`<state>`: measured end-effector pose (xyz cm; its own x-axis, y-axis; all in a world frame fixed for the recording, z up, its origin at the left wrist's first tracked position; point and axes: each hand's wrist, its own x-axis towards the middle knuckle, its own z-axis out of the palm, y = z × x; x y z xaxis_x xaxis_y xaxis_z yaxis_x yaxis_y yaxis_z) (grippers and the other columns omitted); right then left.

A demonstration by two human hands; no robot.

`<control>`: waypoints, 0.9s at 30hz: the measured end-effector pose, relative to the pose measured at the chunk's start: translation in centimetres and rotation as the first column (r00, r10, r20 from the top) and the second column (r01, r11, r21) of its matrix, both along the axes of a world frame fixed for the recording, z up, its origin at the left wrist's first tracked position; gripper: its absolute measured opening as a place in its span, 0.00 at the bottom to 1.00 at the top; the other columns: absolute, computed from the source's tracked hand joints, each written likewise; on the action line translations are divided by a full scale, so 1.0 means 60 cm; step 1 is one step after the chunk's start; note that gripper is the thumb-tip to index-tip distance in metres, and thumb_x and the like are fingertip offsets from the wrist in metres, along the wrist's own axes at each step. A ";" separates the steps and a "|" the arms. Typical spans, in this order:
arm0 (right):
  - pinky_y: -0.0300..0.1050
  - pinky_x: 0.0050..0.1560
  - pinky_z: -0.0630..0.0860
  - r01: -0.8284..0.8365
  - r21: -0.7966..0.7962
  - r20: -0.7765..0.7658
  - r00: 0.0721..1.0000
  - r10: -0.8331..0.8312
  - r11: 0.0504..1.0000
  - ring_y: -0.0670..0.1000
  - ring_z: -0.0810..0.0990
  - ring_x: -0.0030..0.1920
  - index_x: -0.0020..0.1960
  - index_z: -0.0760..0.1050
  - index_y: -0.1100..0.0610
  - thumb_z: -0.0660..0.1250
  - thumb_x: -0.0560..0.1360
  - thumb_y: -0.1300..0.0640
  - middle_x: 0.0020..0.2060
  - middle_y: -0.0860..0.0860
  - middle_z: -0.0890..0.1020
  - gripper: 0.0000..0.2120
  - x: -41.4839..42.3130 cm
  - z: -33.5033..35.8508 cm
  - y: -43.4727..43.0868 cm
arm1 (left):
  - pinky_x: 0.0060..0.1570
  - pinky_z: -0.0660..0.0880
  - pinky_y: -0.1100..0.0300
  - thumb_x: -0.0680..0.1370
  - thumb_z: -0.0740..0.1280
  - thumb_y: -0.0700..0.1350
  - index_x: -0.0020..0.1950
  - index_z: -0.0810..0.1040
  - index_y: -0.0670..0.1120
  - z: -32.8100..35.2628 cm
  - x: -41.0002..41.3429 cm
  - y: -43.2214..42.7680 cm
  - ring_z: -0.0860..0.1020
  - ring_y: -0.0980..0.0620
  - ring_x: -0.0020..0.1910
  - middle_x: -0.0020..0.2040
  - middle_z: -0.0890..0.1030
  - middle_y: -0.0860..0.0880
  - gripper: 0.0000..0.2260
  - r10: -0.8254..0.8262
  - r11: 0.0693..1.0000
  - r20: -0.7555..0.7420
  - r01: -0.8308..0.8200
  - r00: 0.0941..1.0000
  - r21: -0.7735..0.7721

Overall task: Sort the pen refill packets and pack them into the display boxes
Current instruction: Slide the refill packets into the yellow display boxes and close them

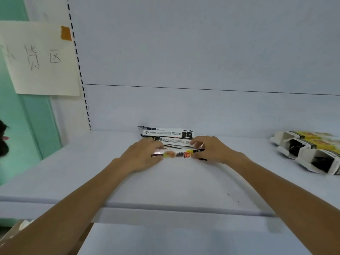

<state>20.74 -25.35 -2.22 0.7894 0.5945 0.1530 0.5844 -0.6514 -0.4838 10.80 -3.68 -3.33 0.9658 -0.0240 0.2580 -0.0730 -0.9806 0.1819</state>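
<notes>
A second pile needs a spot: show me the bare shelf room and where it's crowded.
Bare shelf: left of the left hand, up to the slotted upright; between the right hand and the display boxes; the front middle, near the edge. Crowded: centre back, where both hands hold a packet before the pile; far right, the boxes.

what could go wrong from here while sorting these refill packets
The left hand and right hand hold the front packet only at its ends, so it may bend or slip out. The loose pile right behind the hands lies uneven; a nudge could scatter it. The display boxes lie tipped over at the right, so packets may slide out when loaded.
</notes>
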 end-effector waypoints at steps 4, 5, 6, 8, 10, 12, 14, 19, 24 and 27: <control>0.29 0.40 0.66 -0.115 -0.015 -0.077 0.991 0.114 0.993 0.36 0.73 0.40 0.50 0.78 0.51 0.73 0.68 0.61 0.44 0.44 0.78 0.12 -0.010 0.016 0.000 | 0.60 0.69 0.54 0.78 0.60 0.54 0.66 0.71 0.55 0.001 0.001 -0.001 0.70 0.52 0.61 0.58 0.73 0.52 0.17 -0.109 0.993 -0.029 0.108 0.994 -0.041; 0.29 0.38 0.66 -0.141 -0.013 -0.115 0.984 0.139 0.990 0.35 0.73 0.37 0.47 0.78 0.51 0.73 0.68 0.61 0.41 0.42 0.78 0.11 -0.011 0.018 -0.001 | 0.59 0.69 0.54 0.78 0.60 0.56 0.65 0.72 0.54 0.002 0.001 0.000 0.70 0.52 0.60 0.57 0.74 0.51 0.16 -0.117 0.992 -0.038 0.115 0.992 -0.056; 0.30 0.38 0.66 -0.155 0.014 -0.163 0.974 0.155 0.988 0.36 0.73 0.35 0.46 0.78 0.52 0.73 0.68 0.61 0.39 0.42 0.78 0.09 -0.013 0.020 -0.002 | 0.59 0.70 0.54 0.78 0.60 0.56 0.64 0.73 0.54 0.001 0.002 0.003 0.71 0.52 0.59 0.56 0.74 0.52 0.16 -0.117 0.991 -0.037 0.115 0.992 -0.064; 0.34 0.39 0.67 -0.135 0.107 -0.266 0.951 0.159 0.985 0.41 0.73 0.35 0.45 0.80 0.56 0.73 0.69 0.56 0.35 0.44 0.77 0.06 -0.021 0.029 -0.003 | 0.60 0.69 0.54 0.78 0.61 0.54 0.64 0.72 0.55 0.001 0.002 0.007 0.71 0.53 0.60 0.58 0.73 0.53 0.15 -0.102 0.994 -0.018 0.101 0.995 -0.038; 0.36 0.41 0.67 -0.070 0.129 -0.286 0.952 0.105 0.989 0.44 0.73 0.38 0.47 0.80 0.55 0.70 0.71 0.47 0.36 0.46 0.77 0.13 -0.024 0.032 0.001 | 0.59 0.69 0.56 0.79 0.60 0.51 0.66 0.70 0.56 0.001 0.001 0.003 0.70 0.52 0.60 0.58 0.71 0.52 0.16 -0.086 0.996 -0.032 0.086 0.996 -0.006; 0.36 0.40 0.65 -0.044 0.054 -0.212 0.976 0.055 0.998 0.43 0.72 0.38 0.48 0.79 0.52 0.69 0.71 0.44 0.35 0.44 0.74 0.13 -0.028 0.029 0.012 | 0.56 0.68 0.57 0.79 0.59 0.53 0.68 0.69 0.57 0.000 -0.001 -0.003 0.70 0.51 0.58 0.55 0.69 0.51 0.17 -0.071 0.997 -0.045 0.073 0.996 0.039; 0.36 0.40 0.66 -0.045 0.010 -0.179 0.983 0.046 0.999 0.43 0.73 0.40 0.46 0.79 0.52 0.72 0.70 0.46 0.36 0.44 0.75 0.11 -0.031 0.027 0.025 | 0.58 0.69 0.55 0.79 0.57 0.57 0.67 0.70 0.58 0.002 -0.006 -0.009 0.71 0.51 0.58 0.56 0.71 0.51 0.17 -0.060 0.996 -0.038 0.063 0.997 0.062; 0.35 0.36 0.66 0.007 0.097 -0.156 0.988 0.008 0.995 0.44 0.72 0.36 0.37 0.75 0.54 0.70 0.73 0.53 0.33 0.46 0.75 0.08 -0.031 0.037 0.018 | 0.50 0.69 0.56 0.81 0.54 0.50 0.62 0.70 0.50 -0.001 -0.020 -0.002 0.74 0.49 0.53 0.54 0.74 0.51 0.12 -0.072 0.993 0.075 0.065 0.995 0.096; 0.34 0.35 0.67 0.171 0.338 0.144 0.962 -0.231 0.926 0.50 0.73 0.39 0.42 0.75 0.56 0.64 0.75 0.62 0.36 0.50 0.77 0.04 -0.034 0.026 -0.011 | 0.41 0.60 0.57 0.80 0.56 0.47 0.43 0.66 0.48 0.000 -0.019 0.003 0.71 0.49 0.47 0.43 0.73 0.51 0.07 -0.036 0.987 0.076 0.024 0.996 0.158; 0.41 0.36 0.69 0.214 0.454 0.205 0.920 -0.335 0.865 0.50 0.73 0.37 0.44 0.74 0.57 0.61 0.76 0.62 0.36 0.50 0.77 0.05 -0.040 0.031 -0.024 | 0.44 0.61 0.58 0.79 0.59 0.49 0.47 0.72 0.49 0.005 -0.010 0.007 0.70 0.51 0.50 0.43 0.71 0.54 0.06 -0.057 0.986 -0.003 0.057 0.998 0.156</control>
